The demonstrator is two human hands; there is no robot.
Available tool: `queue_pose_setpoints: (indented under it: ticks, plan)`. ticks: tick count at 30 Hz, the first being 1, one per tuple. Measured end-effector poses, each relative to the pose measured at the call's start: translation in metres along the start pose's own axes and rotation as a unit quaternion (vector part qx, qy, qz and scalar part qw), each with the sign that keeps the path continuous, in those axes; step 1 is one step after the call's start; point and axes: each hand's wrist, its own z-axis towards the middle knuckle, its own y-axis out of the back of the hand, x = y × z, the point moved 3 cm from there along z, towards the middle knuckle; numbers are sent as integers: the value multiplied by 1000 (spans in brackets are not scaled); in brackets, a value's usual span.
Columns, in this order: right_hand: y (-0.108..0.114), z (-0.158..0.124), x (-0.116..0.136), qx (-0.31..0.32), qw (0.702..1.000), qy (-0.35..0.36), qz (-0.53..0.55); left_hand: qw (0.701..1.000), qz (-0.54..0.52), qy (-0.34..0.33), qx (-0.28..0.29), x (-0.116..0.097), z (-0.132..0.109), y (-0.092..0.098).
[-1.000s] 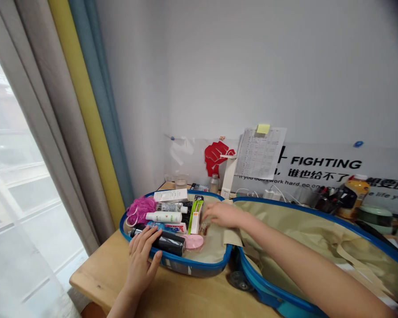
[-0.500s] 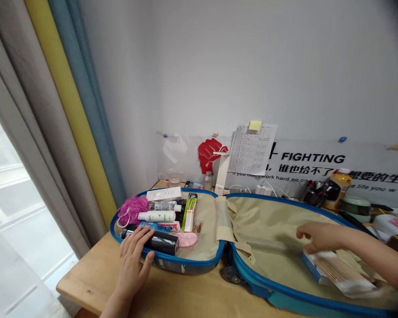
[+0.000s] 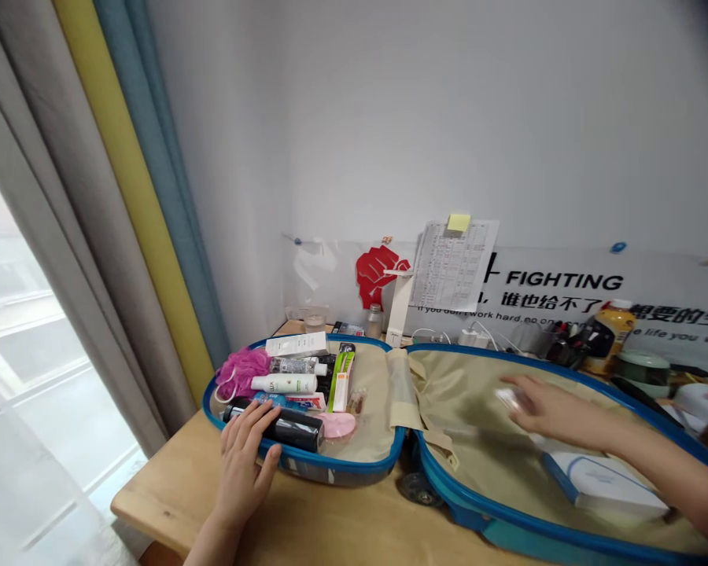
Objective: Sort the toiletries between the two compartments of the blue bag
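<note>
My right hand [image 3: 543,410] is over the right half of the open suitcase [image 3: 460,405], fingers and thumb closed on a small whitish item [image 3: 508,398], partly see-through and too blurred for me to name. It is up above the beige lining, and just below my wrist a blue-and-white box [image 3: 605,481] lies in that same half.

My left hand [image 3: 245,460] is at the near edge of the left half, fingers loosely spread and laid over a black cylinder [image 3: 298,428], thumb held apart; I am touching it rather than gripping it. Packed around that are a pink mesh puff [image 3: 241,371] at the far left, a white carton [image 3: 296,344] at the back, a white bottle [image 3: 286,384] lying on its side, and a green pack [image 3: 339,383] pointing away from me. A pink oval piece [image 3: 337,425] sits by the cylinder's right end, with a small clear packet [image 3: 357,402] just beyond it. The suitcase lies on a wooden table [image 3: 283,523].
</note>
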Motion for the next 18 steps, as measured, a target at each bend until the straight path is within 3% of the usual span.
queue_pose_setpoints:
  ticks: [3,6,8,12,18]
  plan:
    - [-5,31,88,53,997,63,12,1000,-1,4,0,1,0,0]
    - [-35,56,172,120,983,139,15,1000,-1,11,4,1,-1,-1]
    - [-60,67,211,154,972,180,5,1000,1,8,3,1,-1,-2]
    - [-96,79,247,205,954,218,-24,1000,7,0,2,1,-2,-2]
    - [-112,84,253,260,934,244,-38,1000,7,0,1,0,-1,-1]
